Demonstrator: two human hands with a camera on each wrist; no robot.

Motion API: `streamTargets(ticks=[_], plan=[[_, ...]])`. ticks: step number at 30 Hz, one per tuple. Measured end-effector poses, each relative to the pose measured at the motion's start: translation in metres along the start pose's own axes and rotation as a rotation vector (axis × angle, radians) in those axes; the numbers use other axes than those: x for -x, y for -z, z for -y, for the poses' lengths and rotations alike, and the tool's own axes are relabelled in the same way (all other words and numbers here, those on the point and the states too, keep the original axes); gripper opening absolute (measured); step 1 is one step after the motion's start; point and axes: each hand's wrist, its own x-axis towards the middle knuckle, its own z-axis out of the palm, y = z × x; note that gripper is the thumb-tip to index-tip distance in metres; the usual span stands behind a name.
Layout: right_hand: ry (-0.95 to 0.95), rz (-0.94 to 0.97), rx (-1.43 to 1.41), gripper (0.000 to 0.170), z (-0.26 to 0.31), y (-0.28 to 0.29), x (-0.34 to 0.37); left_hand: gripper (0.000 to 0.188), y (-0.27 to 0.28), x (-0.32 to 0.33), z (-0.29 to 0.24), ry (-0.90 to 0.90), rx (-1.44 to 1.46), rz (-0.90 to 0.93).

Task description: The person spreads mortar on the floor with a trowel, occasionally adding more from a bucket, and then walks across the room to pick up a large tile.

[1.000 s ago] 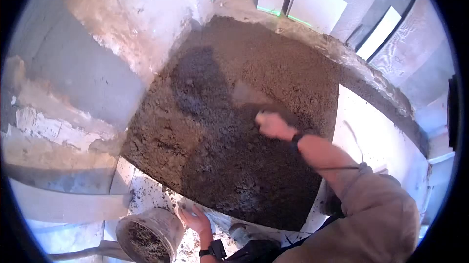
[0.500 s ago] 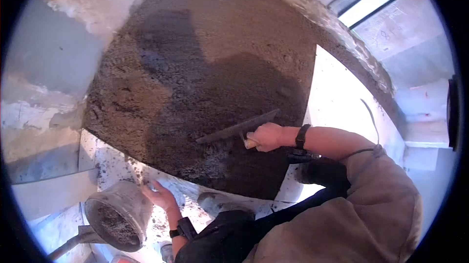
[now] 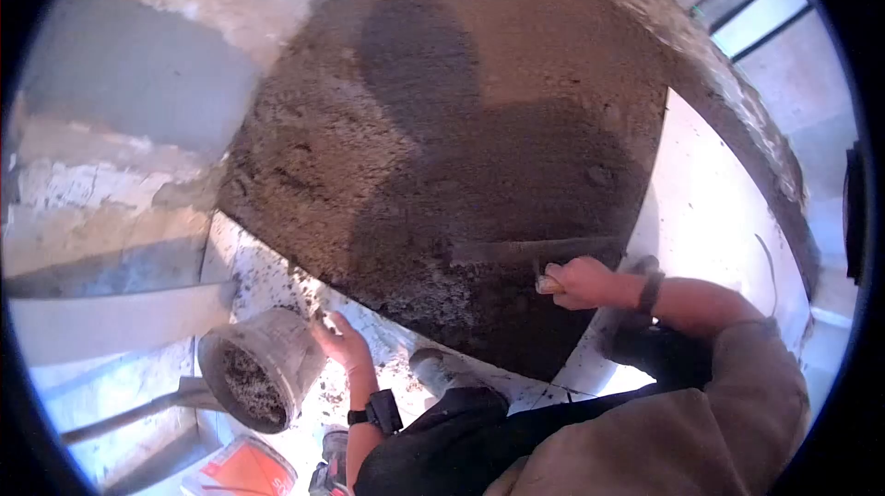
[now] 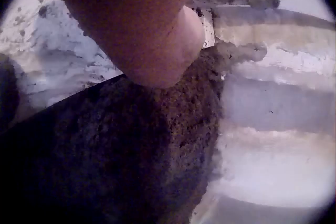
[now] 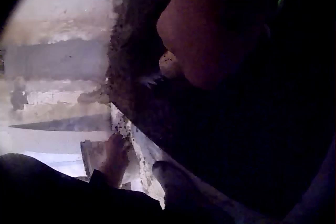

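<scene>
My right hand [image 3: 585, 282] grips the light wooden handle of a finishing trowel [image 3: 516, 253]. Its long blade lies across the surface of dark, damp mortar [image 3: 415, 219], near the white board's edge. In the right wrist view, that hand [image 5: 202, 45] is in deep shadow and only the handle's end [image 5: 168, 64] shows clearly; the blade is lost in the dark. My left hand [image 3: 343, 341] is beside the rim of a dirty bucket [image 3: 300, 348], fingers extended and nothing held. From the left wrist, mostly the heel of the hand [image 4: 157, 50] shows, its fingers hidden.
A white board [image 3: 705, 192] borders the mortar on the right. Crumbs litter the pale strip [image 3: 267, 261] at its front edge, where a shoe [image 3: 433, 369] stands. A long handle [image 3: 129, 418] lies behind the bucket, an orange-and-white package [image 3: 244, 468] below it. Walls [image 3: 175, 44] enclose the left side.
My right hand has drawn the trowel back from farther out on the mortar toward my body, and the blade has turned. The left hand stays by the bucket. The head view has shifted.
</scene>
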Motion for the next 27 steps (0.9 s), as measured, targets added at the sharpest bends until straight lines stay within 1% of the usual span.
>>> streamTargets(ticks=[1, 2, 3, 4, 5, 7, 9, 10, 11, 12, 13, 15, 16, 19, 20, 22, 23, 24, 25, 26, 27], plan=[[-0.032, -0.016, -0.039, 0.023, 0.007, -0.001, -0.008, 0.041, 0.001, 0.004, -0.007, 0.026, 0.018, 0.008], [0.038, -0.055, -0.086, 0.026, 0.015, -0.004, -0.020, 0.041, -0.001, 0.006, -0.004, 0.042, 0.029, 0.028], [0.178, -0.100, -0.078, 0.028, 0.011, -0.030, -0.042, 0.041, -0.003, 0.010, -0.001, 0.061, 0.042, 0.051], [0.198, -0.059, -0.067, 0.030, 0.018, -0.046, -0.058, 0.041, -0.003, 0.014, -0.009, 0.106, 0.087, 0.044], [0.213, -0.018, -0.055, 0.031, 0.032, -0.051, -0.070, 0.042, -0.005, 0.017, -0.012, 0.126, 0.032, 0.044], [0.168, 0.037, -0.037, 0.032, 0.050, -0.048, -0.083, 0.040, -0.004, 0.019, -0.021, 0.229, 0.057, 0.056], [0.114, 0.056, -0.041, 0.033, 0.055, -0.032, -0.082, 0.039, -0.002, 0.022, -0.022, 0.202, 0.083, 0.041], [0.085, 0.050, -0.062, 0.033, 0.060, -0.010, -0.073, 0.038, -0.002, 0.025, -0.019, 0.191, 0.094, 0.039], [0.054, 0.044, -0.088, 0.032, 0.063, 0.000, -0.067, 0.038, -0.002, 0.029, -0.015, 0.212, 0.139, 0.053], [0.129, 0.016, -0.041, 0.032, 0.058, -0.013, -0.068, 0.037, -0.001, 0.033, -0.012, 0.228, 0.184, 0.071], [0.137, 0.066, -0.039, 0.031, 0.060, -0.025, -0.069, 0.037, -0.003, 0.034, -0.012, 0.236, 0.236, 0.088], [0.157, 0.153, -0.023, 0.031, 0.063, -0.036, -0.070, 0.035, -0.005, 0.036, -0.018, 0.280, 0.206, 0.104], [0.130, 0.159, -0.006, 0.029, 0.062, -0.036, -0.071, 0.035, -0.005, 0.035, -0.019, 0.300, 0.184, 0.110], [0.049, 0.077, -0.073, 0.026, 0.075, 0.014, -0.042, 0.033, -0.006, 0.030, -0.005, 0.213, 0.218, 0.079], [0.061, 0.086, -0.031, 0.024, 0.066, 0.007, -0.041, 0.033, -0.005, 0.027, 0.001, 0.215, 0.186, 0.080], [0.253, 0.183, 0.031, 0.023, 0.044, -0.018, -0.040, 0.033, -0.001, 0.027, 0.017, 0.218, 0.134, 0.077], [0.342, 0.211, 0.074, 0.023, 0.033, -0.025, -0.042, 0.034, -0.009, 0.032, 0.036, 0.225, 0.203, 0.048], [0.369, 0.229, 0.095, 0.022, 0.027, -0.029, -0.045, 0.035, -0.015, 0.033, 0.047, 0.246, 0.194, 0.034], [0.300, 0.169, 0.088, 0.022, 0.028, -0.015, -0.053, 0.036, -0.023, 0.036, 0.060, 0.219, 0.188, 0.012], [0.238, 0.116, 0.077, 0.021, 0.037, 0.000, -0.063, 0.036, -0.011, 0.033, 0.034, 0.262, 0.197, 0.043], [0.177, 0.069, 0.053, 0.021, 0.045, 0.010, -0.071, 0.036, -0.006, 0.032, 0.021, 0.296, 0.214, 0.072]])
